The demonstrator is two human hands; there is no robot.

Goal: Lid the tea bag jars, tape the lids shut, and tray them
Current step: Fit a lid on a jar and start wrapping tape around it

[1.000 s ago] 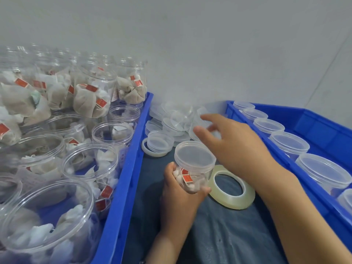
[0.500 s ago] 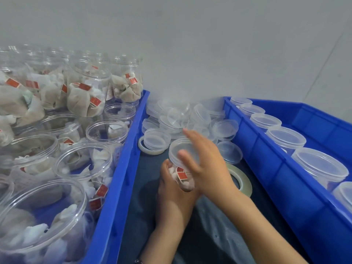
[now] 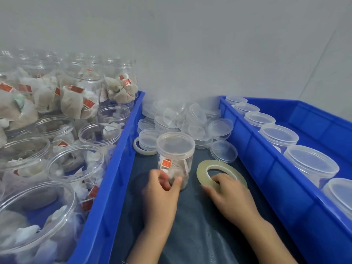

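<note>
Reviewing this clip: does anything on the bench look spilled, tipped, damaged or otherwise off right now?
Nothing stands out. The lidded jar stands upright on the dark cloth, held low by the left hand; the right hand grips the tape roll lying flat beside it. The loose lids behind are a jumbled heap, some tilted, but none looks broken.

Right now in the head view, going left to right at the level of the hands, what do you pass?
Left blue bin of open tea bag jars → left hand gripping the lidded jar → tape roll under the right hand → right blue bin of lidded jars.
</note>
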